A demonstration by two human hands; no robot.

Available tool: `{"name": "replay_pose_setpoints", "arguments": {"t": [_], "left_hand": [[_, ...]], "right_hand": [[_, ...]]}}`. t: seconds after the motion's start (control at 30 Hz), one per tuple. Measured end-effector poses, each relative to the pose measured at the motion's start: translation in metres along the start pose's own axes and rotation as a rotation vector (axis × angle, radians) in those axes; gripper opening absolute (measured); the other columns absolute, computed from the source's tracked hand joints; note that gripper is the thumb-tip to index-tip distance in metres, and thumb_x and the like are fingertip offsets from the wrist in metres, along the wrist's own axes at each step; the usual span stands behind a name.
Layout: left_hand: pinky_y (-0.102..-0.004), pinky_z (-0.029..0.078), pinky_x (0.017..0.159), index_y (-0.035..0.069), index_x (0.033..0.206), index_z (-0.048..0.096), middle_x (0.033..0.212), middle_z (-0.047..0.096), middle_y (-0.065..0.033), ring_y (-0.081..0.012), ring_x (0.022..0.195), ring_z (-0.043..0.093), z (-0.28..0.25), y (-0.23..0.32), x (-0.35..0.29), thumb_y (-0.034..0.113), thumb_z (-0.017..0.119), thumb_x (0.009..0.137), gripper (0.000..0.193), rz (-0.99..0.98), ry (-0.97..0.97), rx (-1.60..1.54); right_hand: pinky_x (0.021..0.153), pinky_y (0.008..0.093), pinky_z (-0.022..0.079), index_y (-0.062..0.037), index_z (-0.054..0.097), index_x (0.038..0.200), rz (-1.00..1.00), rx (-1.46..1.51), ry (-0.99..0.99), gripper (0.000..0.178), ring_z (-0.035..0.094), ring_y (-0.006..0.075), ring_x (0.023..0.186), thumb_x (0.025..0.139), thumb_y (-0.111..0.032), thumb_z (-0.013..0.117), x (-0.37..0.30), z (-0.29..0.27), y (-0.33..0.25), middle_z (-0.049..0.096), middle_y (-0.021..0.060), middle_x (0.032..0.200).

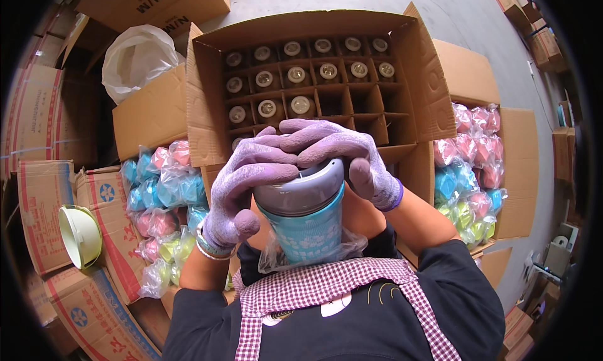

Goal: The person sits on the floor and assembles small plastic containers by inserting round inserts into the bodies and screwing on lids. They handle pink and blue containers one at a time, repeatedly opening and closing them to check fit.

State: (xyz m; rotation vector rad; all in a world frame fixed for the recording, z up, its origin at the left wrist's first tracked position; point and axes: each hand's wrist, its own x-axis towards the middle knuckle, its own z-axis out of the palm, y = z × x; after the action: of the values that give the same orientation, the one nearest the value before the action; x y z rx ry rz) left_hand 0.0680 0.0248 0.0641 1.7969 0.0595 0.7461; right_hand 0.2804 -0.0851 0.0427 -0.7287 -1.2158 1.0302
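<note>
A light-blue cup (308, 235) with a grey lid (301, 191) stands upright in front of my chest. Crumpled clear plastic (355, 245) surrounds its lower part. Both hands wear purple knit gloves with darker coated fingers. My left hand (248, 182) curls round the left side of the lid. My right hand (342, 150) wraps over the lid's far right side, its thumb bent down beside the rim. The fingertips of both hands meet at the far edge of the lid, partly hiding its top.
Beyond my hands, an open divided carton (433, 78) holds several round-topped bottles and some bare slots. Cartons of plastic-wrapped pink, blue and green cups (166, 191) (468, 172) flank me. At left are a pale green bucket (80, 236), a white bag-lined container (138, 56) and stacked boxes (41, 216).
</note>
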Motion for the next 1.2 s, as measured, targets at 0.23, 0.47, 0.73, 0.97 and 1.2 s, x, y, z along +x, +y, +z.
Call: {"name": "replay_pose_setpoints", "arguments": {"t": [0.23, 0.47, 0.73, 0.97, 1.2], "left_hand": [[-0.0579, 0.037, 0.112, 0.003, 0.127, 0.067, 0.119, 0.066, -0.0180, -0.0417, 0.119, 0.061, 0.051, 0.062, 0.011, 0.073, 0.039, 0.100, 0.080, -0.103, 0.075, 0.771], [-0.0421, 0.036, 0.118, -0.003, 0.125, 0.062, 0.131, 0.062, -0.0190, -0.0328, 0.136, 0.052, 0.021, -0.011, 0.003, 0.058, 0.030, 0.111, 0.071, -0.146, 0.492, -0.223], [-0.0530, 0.040, 0.112, 0.004, 0.110, 0.069, 0.113, 0.068, -0.0157, -0.0381, 0.127, 0.056, 0.027, -0.022, -0.018, 0.060, 0.040, 0.108, 0.064, -0.108, 0.277, -0.143], [-0.0502, 0.041, 0.109, 0.002, 0.121, 0.068, 0.118, 0.066, -0.0165, -0.0371, 0.119, 0.058, 0.051, 0.032, -0.011, 0.055, 0.049, 0.106, 0.058, -0.138, 0.312, 0.473], [-0.0528, 0.028, 0.119, 0.005, 0.133, 0.067, 0.126, 0.064, -0.0127, -0.0332, 0.122, 0.057, 0.067, 0.061, 0.018, 0.057, 0.045, 0.105, 0.063, -0.093, 0.065, 0.858]], "right_hand": [[0.119, 0.0462, 0.040, -0.0010, 0.077, 0.108, -0.023, 0.149, -0.019, 0.049, 0.061, 0.0344, 0.133, 0.105, -0.037, 0.044, 0.014, -0.007, 0.036, 0.070, 0.0211, 0.131], [0.113, 0.0444, 0.044, 0.0058, 0.067, 0.129, -0.162, -0.428, 0.174, 0.049, 0.058, 0.0350, 0.132, 0.103, -0.035, 0.054, 0.007, 0.008, -0.030, 0.063, 0.0231, 0.135], [0.119, 0.0554, 0.033, -0.0064, 0.074, 0.119, -0.105, -0.445, 0.058, 0.037, 0.066, 0.0327, 0.118, 0.089, -0.028, 0.078, -0.006, 0.022, -0.027, 0.073, 0.0130, 0.114], [0.120, 0.0500, 0.038, -0.0015, 0.077, 0.102, 0.078, 0.256, 0.127, 0.031, 0.059, 0.0344, 0.131, 0.094, -0.029, 0.067, -0.006, 0.008, 0.014, 0.075, 0.0149, 0.111], [0.115, 0.0417, 0.044, -0.0022, 0.072, 0.105, 0.209, 0.094, 0.155, 0.035, 0.061, 0.0303, 0.130, 0.104, -0.026, 0.047, 0.002, -0.005, 0.021, 0.070, 0.0178, 0.129]]}}
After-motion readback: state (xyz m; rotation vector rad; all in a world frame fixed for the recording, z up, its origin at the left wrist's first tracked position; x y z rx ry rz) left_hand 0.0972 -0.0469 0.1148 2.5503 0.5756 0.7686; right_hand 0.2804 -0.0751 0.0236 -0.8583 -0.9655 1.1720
